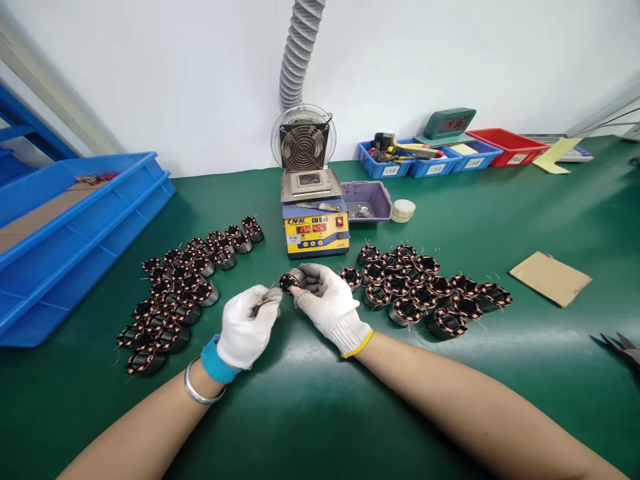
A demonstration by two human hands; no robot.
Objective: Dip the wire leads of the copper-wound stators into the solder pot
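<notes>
My right hand, in a white knit glove, grips a motor stator with copper windings, held above the green table in front of the solder pot. Close by on its left is my left hand, also gloved, its fingers pinched together near the stator's edge. What lies between those fingertips is too small to make out. The solder pot has a blue and yellow front with red digits. Several wound stators stand in a group at the left, and another group of stators stands at the right.
A large blue crate takes up the left side. Behind the pot are a fan and a grey duct. A purple tray, blue tool bins, a red bin, cardboard and pliers lie rightward.
</notes>
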